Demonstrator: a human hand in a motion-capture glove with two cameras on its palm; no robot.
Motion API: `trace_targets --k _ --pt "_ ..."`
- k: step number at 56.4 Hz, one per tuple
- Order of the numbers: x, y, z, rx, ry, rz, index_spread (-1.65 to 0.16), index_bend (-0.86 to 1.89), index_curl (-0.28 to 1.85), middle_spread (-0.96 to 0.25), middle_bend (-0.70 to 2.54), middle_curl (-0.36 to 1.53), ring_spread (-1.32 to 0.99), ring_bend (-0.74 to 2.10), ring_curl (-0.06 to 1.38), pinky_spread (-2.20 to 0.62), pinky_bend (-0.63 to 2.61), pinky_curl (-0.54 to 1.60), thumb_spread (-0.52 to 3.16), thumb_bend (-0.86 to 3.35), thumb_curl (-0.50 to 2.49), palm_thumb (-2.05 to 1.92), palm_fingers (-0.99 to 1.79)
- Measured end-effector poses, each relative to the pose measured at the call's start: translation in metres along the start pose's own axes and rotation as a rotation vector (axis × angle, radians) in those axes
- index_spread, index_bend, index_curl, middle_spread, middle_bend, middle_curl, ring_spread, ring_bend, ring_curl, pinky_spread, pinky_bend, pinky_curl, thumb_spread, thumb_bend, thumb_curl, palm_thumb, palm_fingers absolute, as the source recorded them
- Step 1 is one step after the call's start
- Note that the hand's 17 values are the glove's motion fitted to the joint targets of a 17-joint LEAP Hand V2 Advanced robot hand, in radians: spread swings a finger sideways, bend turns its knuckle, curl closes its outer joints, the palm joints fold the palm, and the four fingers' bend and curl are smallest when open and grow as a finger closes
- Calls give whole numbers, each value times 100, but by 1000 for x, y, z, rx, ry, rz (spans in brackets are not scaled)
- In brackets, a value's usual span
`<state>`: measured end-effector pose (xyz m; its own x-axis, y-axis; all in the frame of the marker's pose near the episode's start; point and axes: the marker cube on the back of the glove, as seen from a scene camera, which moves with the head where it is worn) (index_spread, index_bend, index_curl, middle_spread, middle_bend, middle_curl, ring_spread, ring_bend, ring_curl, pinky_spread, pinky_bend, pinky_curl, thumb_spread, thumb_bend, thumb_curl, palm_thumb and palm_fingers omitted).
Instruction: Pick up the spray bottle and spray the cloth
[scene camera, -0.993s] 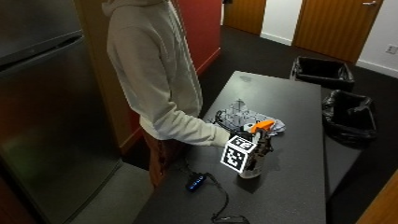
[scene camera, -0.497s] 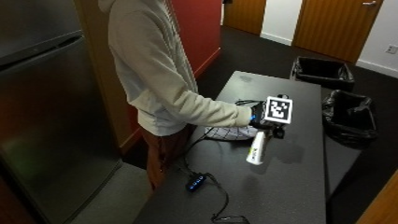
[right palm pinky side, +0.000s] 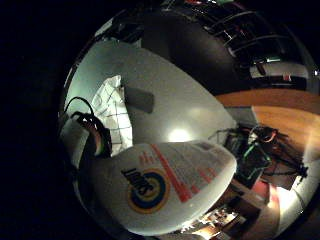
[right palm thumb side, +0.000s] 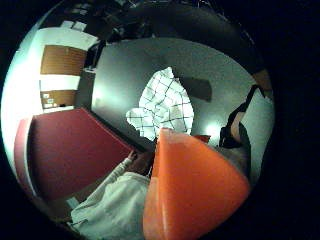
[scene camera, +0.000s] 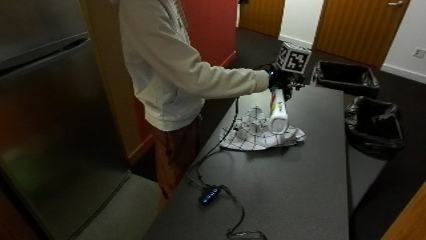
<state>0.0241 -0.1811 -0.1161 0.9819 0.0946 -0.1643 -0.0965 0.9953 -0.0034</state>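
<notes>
Hands-wise, the gloved right hand (scene camera: 282, 80) is stretched out over the surface (scene camera: 299, 170), gripping the spray bottle (scene camera: 277, 112) by its top; bottle hangs upright, base down, right above the checked cloth (scene camera: 256, 135).

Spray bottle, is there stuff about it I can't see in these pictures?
- The spray bottle: its nozzle is hidden by the right hand in the outside view.
- Its label is too blurred to read in the little finger side view.
- The cloth: the bottle covers part of it.
</notes>
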Motion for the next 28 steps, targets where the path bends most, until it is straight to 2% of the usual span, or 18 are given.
trace_targets --k 11,19,23,28 --pt "-46 1 6 -98 258 9 -16 51 53 -13 63 52 -16 62 49 -23 40 40 4 -3 72 93 140" --pt "-66 -3 26 -153 315 27 -16 52 53 -13 63 52 -16 61 49 -24 41 40 3 -3 73 93 140" --pt "-75 -11 35 -158 285 159 -16 52 53 -13 63 51 -16 61 49 -25 41 40 3 -3 73 93 140" --pt "-74 -6 44 -200 355 44 -16 52 53 -13 63 51 -16 62 49 -25 41 40 3 -3 73 93 140"
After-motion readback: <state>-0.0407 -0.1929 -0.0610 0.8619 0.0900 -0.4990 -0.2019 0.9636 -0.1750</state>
